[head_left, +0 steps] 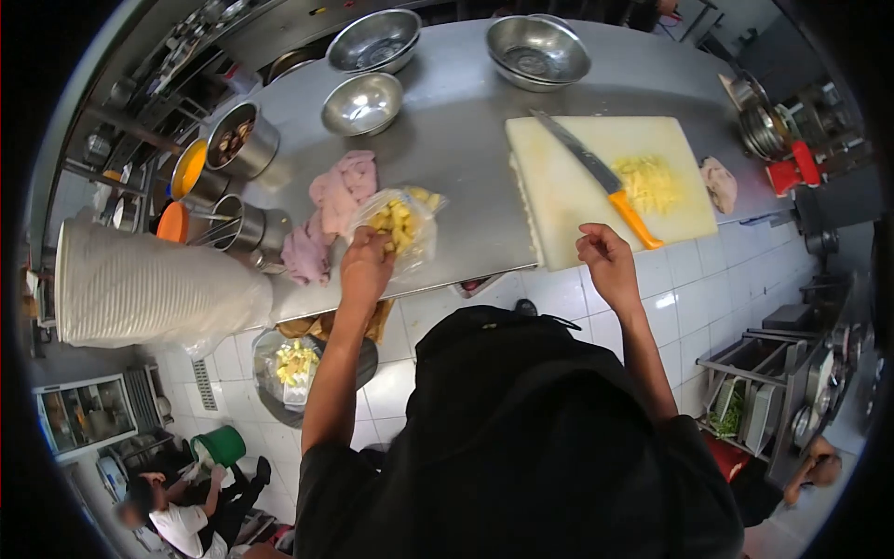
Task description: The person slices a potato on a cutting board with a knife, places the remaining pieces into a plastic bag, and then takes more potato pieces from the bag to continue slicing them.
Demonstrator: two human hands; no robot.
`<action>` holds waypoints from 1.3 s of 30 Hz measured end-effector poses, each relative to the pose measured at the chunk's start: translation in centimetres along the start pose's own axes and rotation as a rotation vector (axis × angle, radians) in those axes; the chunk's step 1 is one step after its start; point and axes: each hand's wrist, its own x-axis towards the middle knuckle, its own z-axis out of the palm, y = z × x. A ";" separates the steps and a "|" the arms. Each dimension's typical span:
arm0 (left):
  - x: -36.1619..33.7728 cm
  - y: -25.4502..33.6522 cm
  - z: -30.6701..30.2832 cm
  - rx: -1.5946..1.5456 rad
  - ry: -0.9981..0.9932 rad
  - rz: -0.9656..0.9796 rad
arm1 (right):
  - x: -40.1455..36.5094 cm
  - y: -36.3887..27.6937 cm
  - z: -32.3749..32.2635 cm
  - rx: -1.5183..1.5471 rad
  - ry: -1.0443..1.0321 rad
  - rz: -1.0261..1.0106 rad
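At the steel counter [456, 168], I saw the left hand [365, 265] clenched round the bag of yellow chunks [402, 224] so nothing spilled, while the right hand [605, 261] half-curled, seemingly empty, beside the cutting board [568, 200].

Steel bowls [362, 102] at counter [447, 158] far edge; pink cloth [340, 191] beside pots [244, 140].

on the counter [466, 130] the cutting board [568, 210] lies right of the bag [400, 224]; the knife [596, 172] lies across the board, chopped pieces [647, 182] to its right; a cloth [331, 200] lies left of the bag; three bowls [363, 102] stand behind them.
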 end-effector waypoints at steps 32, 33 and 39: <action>-0.7 1.8 4.1 -0.026 0.390 -0.326 | 5.7 3.2 -8.7 -0.688 0.064 -0.177; -0.6 2.2 3.9 0.017 0.366 -0.328 | 6.0 3.3 -8.5 -0.698 0.060 -0.194; 0.3 1.9 4.7 0.162 0.292 -0.409 | 7.9 5.2 -7.8 -0.696 0.056 -0.248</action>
